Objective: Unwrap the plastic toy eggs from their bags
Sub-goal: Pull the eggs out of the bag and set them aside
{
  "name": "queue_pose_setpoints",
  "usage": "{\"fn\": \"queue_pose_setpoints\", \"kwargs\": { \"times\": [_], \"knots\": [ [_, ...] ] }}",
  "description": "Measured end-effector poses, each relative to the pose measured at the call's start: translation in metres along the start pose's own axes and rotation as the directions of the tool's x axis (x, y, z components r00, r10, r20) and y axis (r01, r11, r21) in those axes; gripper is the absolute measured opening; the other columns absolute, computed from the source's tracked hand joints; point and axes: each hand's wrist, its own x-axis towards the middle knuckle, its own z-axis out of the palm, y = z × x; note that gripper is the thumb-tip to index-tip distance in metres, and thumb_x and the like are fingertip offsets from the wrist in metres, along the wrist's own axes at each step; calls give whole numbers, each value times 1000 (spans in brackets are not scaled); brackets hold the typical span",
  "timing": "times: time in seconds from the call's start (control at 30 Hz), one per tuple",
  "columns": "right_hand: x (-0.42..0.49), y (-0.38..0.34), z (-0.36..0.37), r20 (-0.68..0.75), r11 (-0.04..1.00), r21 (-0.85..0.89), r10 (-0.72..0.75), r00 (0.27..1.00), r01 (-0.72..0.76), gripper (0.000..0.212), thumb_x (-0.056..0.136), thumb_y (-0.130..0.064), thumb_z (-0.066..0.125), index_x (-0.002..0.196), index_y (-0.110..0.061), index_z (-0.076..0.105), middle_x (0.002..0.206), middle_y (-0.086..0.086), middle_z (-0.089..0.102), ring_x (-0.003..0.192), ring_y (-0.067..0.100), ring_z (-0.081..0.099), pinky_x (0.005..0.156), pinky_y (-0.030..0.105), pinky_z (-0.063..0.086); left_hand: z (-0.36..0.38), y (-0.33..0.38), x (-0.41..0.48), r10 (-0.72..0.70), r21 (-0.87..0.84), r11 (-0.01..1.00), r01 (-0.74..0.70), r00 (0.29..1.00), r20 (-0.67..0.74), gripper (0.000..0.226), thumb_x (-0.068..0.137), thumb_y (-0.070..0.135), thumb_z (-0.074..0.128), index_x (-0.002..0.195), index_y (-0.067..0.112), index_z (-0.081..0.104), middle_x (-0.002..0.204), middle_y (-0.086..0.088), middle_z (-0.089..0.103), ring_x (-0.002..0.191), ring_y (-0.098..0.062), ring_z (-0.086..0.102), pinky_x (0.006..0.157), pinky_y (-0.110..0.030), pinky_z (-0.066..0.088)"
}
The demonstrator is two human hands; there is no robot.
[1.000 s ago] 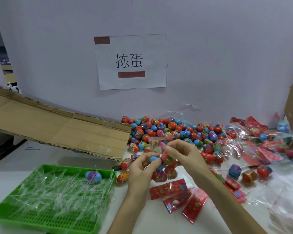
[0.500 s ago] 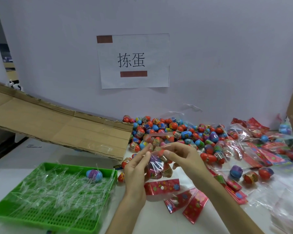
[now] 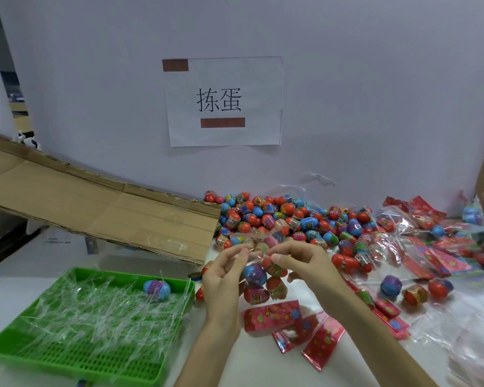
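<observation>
Eggs [image 3: 253, 275]: four or so inside a clear bag [image 3: 263, 293], hanging between and just below both hands
Left hand [image 3: 222, 277]: thumb and forefinger pinch the bag's top edge
Right hand [image 3: 305, 261]: curled fingers pinch the same edge from the other side
Change: half a second ago the left fingers lay straighter against the plastic; the eggs now show more plainly
Hard to tell: whether the bag's mouth is open, as the plastic is blurred
Cut off: both forearms, at the lower edge
Egg pile [image 3: 277, 216]: beyond the hands, partly hidden by the fingers
</observation>
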Motion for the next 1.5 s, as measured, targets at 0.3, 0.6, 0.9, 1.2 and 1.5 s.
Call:
{"fn": "queue_pose_setpoints", "kwargs": {
  "times": [0.3, 0.6, 0.9, 1.2, 1.5],
  "knots": [
    [1, 2, -1, -124, 993, 120, 35, 992, -20, 17, 94, -12, 71, 88, -21, 83, 91, 3, 78, 79, 15, 72, 68, 29, 58, 0, -1, 2, -16, -55, 998, 13, 999, -49, 15, 93, 20, 70, 86, 26, 83, 92, -6, 80, 83, -22, 78, 60, -26, 60],
    [1, 8, 1, -187, 1000, 16, -16, 982, 20, 15, 94, -11, 71, 90, -21, 81, 83, -1, 77, 72, 13, 70, 62, 24, 56, 1, -4, 2, -15, -37, 999, 12, 997, -79, 19, 85, 30, 73, 99, 18, 80, 99, -11, 79, 97, -34, 76, 86, -52, 61],
    [-2, 17, 12, -240, 774, -539, -519, 820, 333, 35, 79, 6, 79, 88, -24, 63, 85, -13, 60, 81, 7, 58, 65, 10, 47, 1, -9, 1, 65, 161, 985, -64, 998, 3, 17, 99, 15, 66, 96, 24, 80, 93, -2, 80, 89, -17, 77, 76, -32, 63],
    [-7, 15, 21, -83, 712, -485, -615, 784, 508, 27, 87, -5, 79, 107, -23, 75, 102, -15, 63, 89, 10, 61, 74, 12, 46, 3, -12, -6, 270, 387, 858, -338, 937, 219, 40, 100, 3, 59, 107, 39, 73, 66, 10, 71, 67, -5, 68, 66, -22, 56],
    [-5, 16, 18, -91, 719, -479, -611, 786, 503, 21, 86, -8, 81, 99, -24, 77, 100, -12, 60, 86, 11, 59, 70, 12, 43, 4, -12, -9, 305, 449, 794, -410, 908, 288, 36, 99, 3, 58, 105, 35, 73, 54, 11, 54, 53, -4, 51, 55, -21, 46]
  ]
}}
